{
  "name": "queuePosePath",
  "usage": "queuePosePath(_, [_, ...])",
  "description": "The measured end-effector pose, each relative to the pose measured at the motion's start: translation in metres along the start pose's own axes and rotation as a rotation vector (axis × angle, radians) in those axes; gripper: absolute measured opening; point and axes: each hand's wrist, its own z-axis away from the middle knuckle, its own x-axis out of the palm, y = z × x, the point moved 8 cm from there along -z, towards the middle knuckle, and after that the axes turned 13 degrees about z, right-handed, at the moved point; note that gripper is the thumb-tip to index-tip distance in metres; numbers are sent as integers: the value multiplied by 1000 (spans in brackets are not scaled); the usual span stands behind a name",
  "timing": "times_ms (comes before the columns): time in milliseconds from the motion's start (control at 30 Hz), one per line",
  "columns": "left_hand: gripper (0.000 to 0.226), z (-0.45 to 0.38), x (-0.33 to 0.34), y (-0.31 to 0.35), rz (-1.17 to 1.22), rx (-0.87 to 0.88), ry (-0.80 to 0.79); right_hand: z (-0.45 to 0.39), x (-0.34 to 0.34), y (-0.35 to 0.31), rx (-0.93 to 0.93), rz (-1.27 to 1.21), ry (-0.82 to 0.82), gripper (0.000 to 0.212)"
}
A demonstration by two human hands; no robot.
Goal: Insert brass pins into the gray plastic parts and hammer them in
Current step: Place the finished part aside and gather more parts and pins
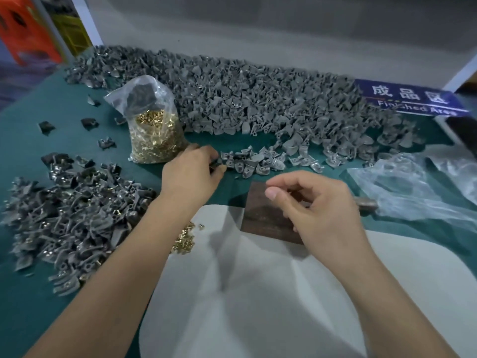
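On the teal felt bench [31, 293] our left hand [192, 174] pinches a ridged gray plastic part [216, 164] while our right hand's [317, 210] grip curls over a dark wooden block [265, 218], contents unclear.

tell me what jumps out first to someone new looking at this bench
A long heap of gray plastic parts runs along the far edge of the green table. Left of centre stands a clear plastic bag of brass pins. Beside it the left hand pinches one gray part.
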Motion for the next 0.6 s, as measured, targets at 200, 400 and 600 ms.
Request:
queuePosePath(200, [11, 1, -8, 2, 28, 61, 24, 2, 2, 7, 14, -35, -32, 16])
queuePosePath(400, [15, 14, -60, -21, 328, 96, 127, 0, 19, -17, -82, 90, -133, 16])
queuePosePath(600, [23, 43, -103, -35, 501, 203, 330, -10, 55, -40, -147, 324, -253, 11])
